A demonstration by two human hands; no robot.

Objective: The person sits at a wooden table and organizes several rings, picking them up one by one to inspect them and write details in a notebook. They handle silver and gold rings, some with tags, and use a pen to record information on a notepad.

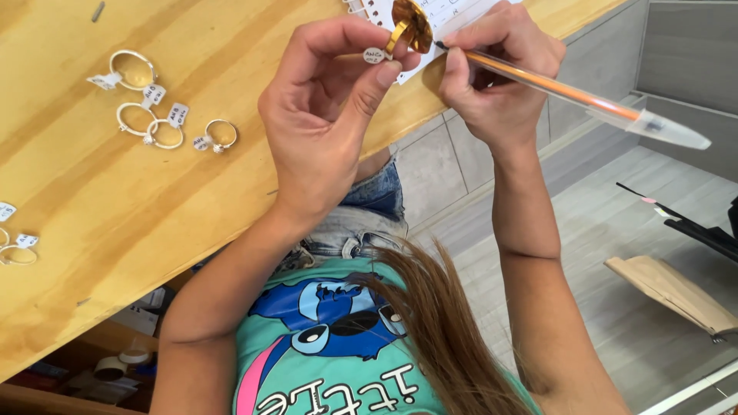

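Note:
My left hand (327,115) holds a gold ring (407,27) with a wide ornate top between thumb and fingers, and a small round white tag (374,55) hangs from it by the thumb tip. My right hand (496,73) grips an orange pen (569,92) with a clear cap, its tip resting on a white spiral notebook page (450,15) at the table's far edge. Both hands sit close together over the wooden table (115,200).
Several silver and gold rings with white tags (157,115) lie on the left of the table, more at the left edge (15,250). Below the table are a shelf with tape rolls (115,365), a grey tiled floor (600,230) and a cardboard piece (673,292).

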